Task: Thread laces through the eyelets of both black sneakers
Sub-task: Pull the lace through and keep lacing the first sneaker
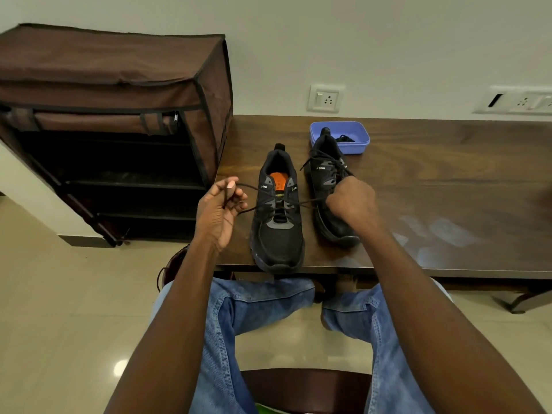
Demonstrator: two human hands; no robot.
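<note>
- Head view: left hand pinches one end of the black lace; right hand is curled round the other end, both drawn taut.
- Lace crosses the near sneaker at the table edge.
- Second sneaker stands just beside, already laced, before a blue tub.

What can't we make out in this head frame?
- Right hand: its fingers curl away from the head camera, so the grip on the lace is hidden.
- Right sneaker: the hand covers part of it, lacing there unseen.
- Purple tub: dark contents too small to name; the sneaker's heel blocks its left part.
- Shoe rack: shelves too dark.
- Second wall socket: cut by the right edge.
</note>
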